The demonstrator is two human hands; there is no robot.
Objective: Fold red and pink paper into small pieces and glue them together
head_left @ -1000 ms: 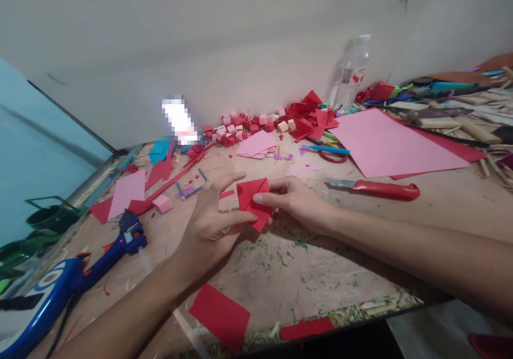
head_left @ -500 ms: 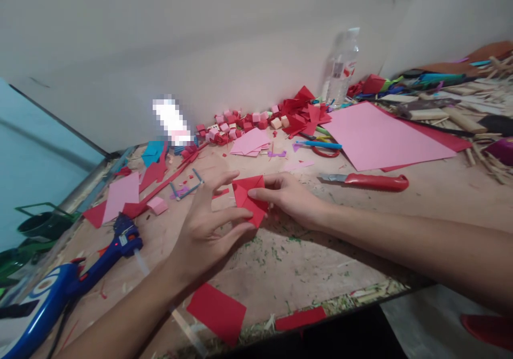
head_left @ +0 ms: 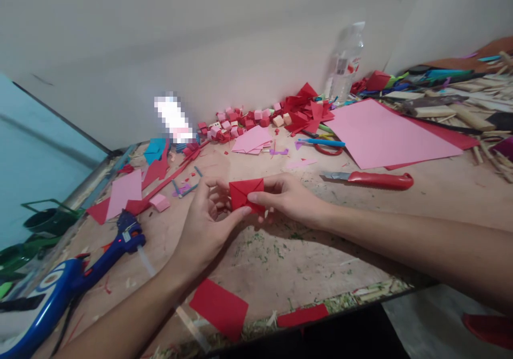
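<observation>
One folded red paper (head_left: pixel 242 189) held from both sides at a cluttered table (head_left: pixel 304 268)

The folded red paper is gripped over the near middle of the table, with its creased face turned up and its flaps folded in toward the centre. Its left side and lower edge are pinched by the left hand (head_left: pixel 210 223), the thumb being laid on the lower edge and the other fingers curled beside and behind. Its right side is clasped by the right hand (head_left: pixel 294 201), with the thumb pressed on the face near the middle and the fingers partly hidden behind. Whether the table is touched by the paper cannot be told.

A red-handled knife (head_left: pixel 379 180) is laid to the right, its blade pointed toward the hands. Behind it, a large pink sheet (head_left: pixel 393 134) is spread partly over a red one (head_left: pixel 457 134). A clear bottle (head_left: pixel 347 73) is stood near the wall (head_left: pixel 240 38), and small paper cubes (head_left: pixel 224 126) are heaped to its left beside red scraps (head_left: pixel 306 110). Pink slips (head_left: pixel 252 140) are stacked in front of the cubes. On the left, a blue glue gun (head_left: pixel 130 233) is rested near a pink cube (head_left: pixel 160 203). A red sheet (head_left: pixel 220 305) is set by the table's near edge.
</observation>
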